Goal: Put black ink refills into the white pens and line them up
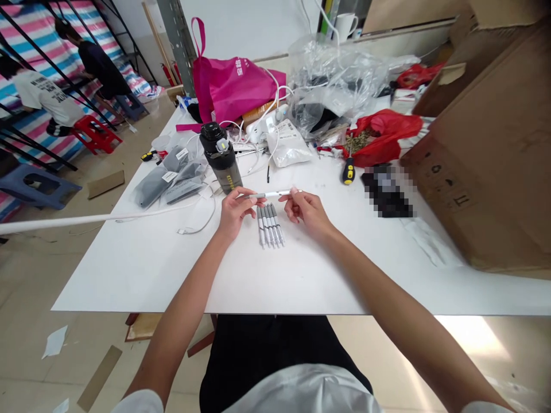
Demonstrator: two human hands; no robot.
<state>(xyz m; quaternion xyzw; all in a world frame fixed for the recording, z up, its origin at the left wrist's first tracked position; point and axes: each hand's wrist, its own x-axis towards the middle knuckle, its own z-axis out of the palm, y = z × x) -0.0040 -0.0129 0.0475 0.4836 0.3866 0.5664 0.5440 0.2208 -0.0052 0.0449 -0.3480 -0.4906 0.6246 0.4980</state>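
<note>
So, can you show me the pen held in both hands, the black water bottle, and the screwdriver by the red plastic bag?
Held pen (272,194): head view, on its barrel.
Black water bottle (224,165): head view, mid-body.
Screwdriver (348,171): head view, on its handle.

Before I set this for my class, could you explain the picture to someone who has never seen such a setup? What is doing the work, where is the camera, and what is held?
There is no machine here: a person works with two bare hands. The only picture comes from a camera worn on that person's head, looking forward and down.

The left hand and right hand hold a pen between them, one near each end. Just below it in the picture, more pens lie side by side on the white table. Farther back are a dark bottle, a screwdriver and a pink bag.
</note>
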